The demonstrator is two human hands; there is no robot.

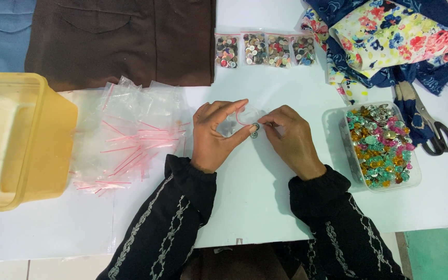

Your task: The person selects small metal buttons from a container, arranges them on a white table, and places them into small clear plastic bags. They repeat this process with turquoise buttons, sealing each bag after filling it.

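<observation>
On my white tabletop (265, 197), beside a green floor, my left hand (214, 137) pinches a small clear bag (243, 115). My right hand (291, 139) pinches 2 buttons (254, 130) at its mouth.

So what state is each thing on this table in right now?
Small clear bag: held open by left hand.
Button: pinched by right hand at the bag's mouth.
Four button bags: filled.
Clear tray: open, full of buttons.
Scissors: closed.
Yellow tub: open.
</observation>
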